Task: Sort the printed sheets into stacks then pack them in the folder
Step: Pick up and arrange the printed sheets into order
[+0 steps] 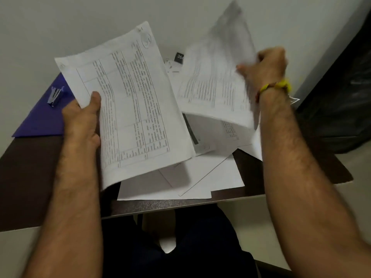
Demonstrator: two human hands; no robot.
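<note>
Up above the table (30,177), the left hand (81,121) holds a printed sheaf (128,103), its grip clamped with the thumb pressed on the sheaf's left edge; the long axis runs from near-left to far-right, the top corner tilted away toward the wall, and the lines of print run along that length. Further right, the right hand (267,65) pinches a single sheet (216,77) by its right edge, fingers curled tight on the paper; this sheet is blurred, lifted with its far corner pointing up at the wall. Beneath both, loose sheets (200,177) lie overlapped at mixed angles on the dark brown table, reaching its near edge. A blue folder (42,119) lies flat at the table's far left, with a stapler (55,96) resting on it. A yellow band (277,86) circles the right wrist. Behind the table stands a plain pale wall (60,23), with something dark at the far right.
</note>
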